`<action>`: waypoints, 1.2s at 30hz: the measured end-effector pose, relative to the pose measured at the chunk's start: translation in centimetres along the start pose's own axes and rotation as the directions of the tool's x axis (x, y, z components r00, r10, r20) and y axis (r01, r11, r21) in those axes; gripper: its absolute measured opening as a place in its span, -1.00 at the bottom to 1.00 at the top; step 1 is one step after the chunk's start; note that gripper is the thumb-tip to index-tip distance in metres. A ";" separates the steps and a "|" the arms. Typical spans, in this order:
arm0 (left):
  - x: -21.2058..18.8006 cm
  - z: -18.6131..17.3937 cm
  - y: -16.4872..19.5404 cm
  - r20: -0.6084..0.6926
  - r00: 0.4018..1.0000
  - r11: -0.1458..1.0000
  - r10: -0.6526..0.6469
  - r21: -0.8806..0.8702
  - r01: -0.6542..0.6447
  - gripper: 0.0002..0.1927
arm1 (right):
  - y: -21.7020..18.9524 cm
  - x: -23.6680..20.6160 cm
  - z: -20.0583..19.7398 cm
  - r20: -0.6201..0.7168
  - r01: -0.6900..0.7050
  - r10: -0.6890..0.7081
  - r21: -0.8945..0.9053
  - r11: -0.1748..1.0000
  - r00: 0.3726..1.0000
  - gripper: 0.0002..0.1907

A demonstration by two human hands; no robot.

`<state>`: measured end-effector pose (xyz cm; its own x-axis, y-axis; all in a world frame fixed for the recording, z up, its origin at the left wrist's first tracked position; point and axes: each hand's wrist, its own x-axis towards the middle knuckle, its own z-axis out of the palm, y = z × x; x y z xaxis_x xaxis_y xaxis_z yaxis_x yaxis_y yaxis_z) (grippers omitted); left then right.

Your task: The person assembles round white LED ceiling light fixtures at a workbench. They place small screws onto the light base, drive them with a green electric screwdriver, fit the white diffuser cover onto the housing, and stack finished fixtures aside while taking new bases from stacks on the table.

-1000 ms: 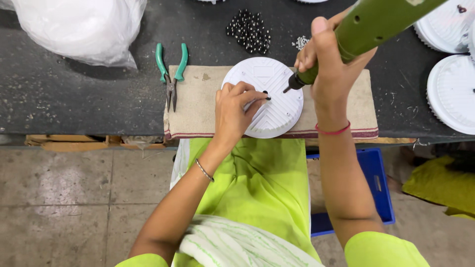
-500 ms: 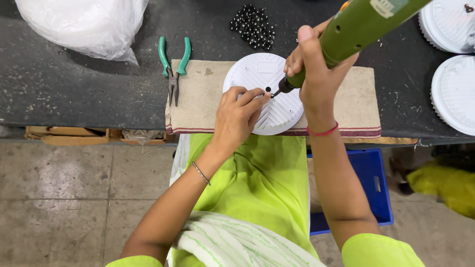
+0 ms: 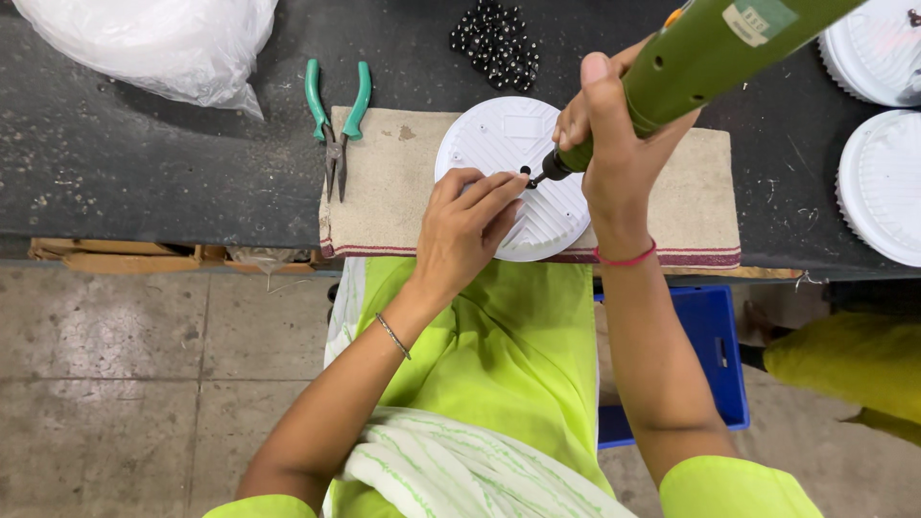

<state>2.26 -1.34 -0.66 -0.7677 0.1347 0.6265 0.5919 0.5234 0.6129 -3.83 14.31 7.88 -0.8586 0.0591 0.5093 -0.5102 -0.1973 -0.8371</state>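
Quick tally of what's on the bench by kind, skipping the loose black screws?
White round discs: 3 – under the hands, two at right
Green power screwdriver: 1
Green-handled pliers: 1
Beige cloth mat: 1
White plastic bag: 1
Total: 7

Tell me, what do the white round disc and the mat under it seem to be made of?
The white round disc looks like moulded plastic, matt, with raised ribs and a smooth rim. The mat looks like coarse woven cloth, beige, with a fuzzy surface and a red-striped edge.
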 end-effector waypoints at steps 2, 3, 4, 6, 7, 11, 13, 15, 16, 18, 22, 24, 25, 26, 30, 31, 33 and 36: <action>0.0 0.2 -0.2 -0.005 1.000 1.000 0.003 0.017 -0.003 -0.64 | 0.1 -0.1 0.0 0.004 0.001 -0.001 -0.002 1.000 1.000 -0.79; -0.1 0.2 -0.2 -0.006 1.000 1.000 0.003 0.025 -0.003 -0.65 | 0.1 -0.1 0.0 0.006 -0.002 0.002 -0.001 1.000 1.000 -0.77; -0.1 0.3 -0.3 -0.001 1.000 1.000 0.003 0.026 -0.003 -0.65 | 0.2 -0.1 0.0 0.008 -0.004 0.004 0.001 1.000 1.000 -0.77; -0.2 0.4 -0.5 0.008 1.000 1.000 0.004 0.029 -0.004 -0.64 | 0.2 -0.1 -0.1 0.012 -0.015 0.014 0.004 1.000 1.000 -0.75; -0.2 0.5 -0.5 0.005 1.000 0.999 0.003 0.035 -0.004 -0.64 | 0.3 -0.2 -0.1 0.016 -0.019 0.019 0.007 1.000 1.000 -0.76; -0.1 0.6 -0.5 0.007 1.000 0.999 0.001 0.047 -0.002 -0.64 | 0.3 -0.2 -0.1 0.023 -0.047 0.046 0.014 0.999 0.999 -0.78; 0.0 0.6 -0.5 0.009 1.000 0.999 0.004 0.052 -0.004 -0.64 | 0.3 -0.2 -0.1 0.020 -0.062 0.061 0.027 0.998 0.998 -0.81; 0.0 0.5 -0.4 0.009 1.000 0.998 0.004 0.057 -0.004 -0.64 | 0.3 -0.1 -0.1 0.019 -0.052 0.052 0.013 0.999 0.998 -0.80; 0.0 0.5 -0.3 0.007 1.000 0.999 0.006 0.054 -0.006 -0.64 | 0.3 0.0 -0.1 0.018 -0.048 0.048 0.003 0.999 0.999 -0.80; 0.0 0.4 -0.3 0.006 1.000 0.999 0.008 0.048 -0.008 -0.65 | 0.2 0.0 -0.1 0.020 -0.051 0.051 0.020 0.998 0.999 -0.80; 0.1 0.7 -0.4 -0.040 0.999 1.000 -0.003 0.018 0.004 -0.70 | 0.3 0.4 -0.1 0.041 -0.022 0.022 0.014 1.000 0.999 -0.79; 0.2 0.9 -0.4 -0.067 0.998 1.000 -0.016 0.012 0.016 -0.75 | 0.5 0.8 -0.1 0.044 -0.051 0.050 0.025 0.998 0.998 -0.79; 0.3 1.1 -0.5 -0.071 0.997 0.999 -0.029 0.020 0.030 -0.78 | 0.7 1.0 -0.1 0.044 -0.066 0.065 0.028 0.997 0.997 -0.79; 0.6 1.3 -0.6 -0.078 0.996 0.999 -0.041 0.027 0.043 -0.81 | 0.8 1.2 -0.1 0.053 -0.059 0.058 0.032 0.998 0.997 -0.79; 1.2 1.7 -0.8 -0.067 0.994 0.995 -0.090 0.032 0.093 -0.85 | 1.0 1.4 -0.2 0.054 -0.036 0.035 0.016 0.999 0.998 -0.78; 1.3 1.7 -0.7 -0.080 0.993 0.996 -0.085 0.027 0.088 -0.85 | 0.9 1.3 -0.3 0.046 -0.036 0.035 0.005 0.999 0.998 -0.79; 1.4 1.8 -0.7 -0.100 0.992 0.997 -0.077 0.016 0.079 -0.85 | 0.6 1.3 -0.7 0.020 -0.042 0.041 0.060 0.997 0.999 -0.79; 1.3 1.8 -0.5 -0.113 0.990 0.996 -0.081 0.034 0.086 -0.87 | 0.1 0.9 -1.4 0.007 -0.045 0.044 0.103 0.994 0.999 -0.78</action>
<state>0.50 0.10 -1.01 -0.7807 -0.0041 0.6249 0.5153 0.5614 0.6475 -4.73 15.76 8.02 -0.8800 0.0436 0.4730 -0.4632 -0.2999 -0.8340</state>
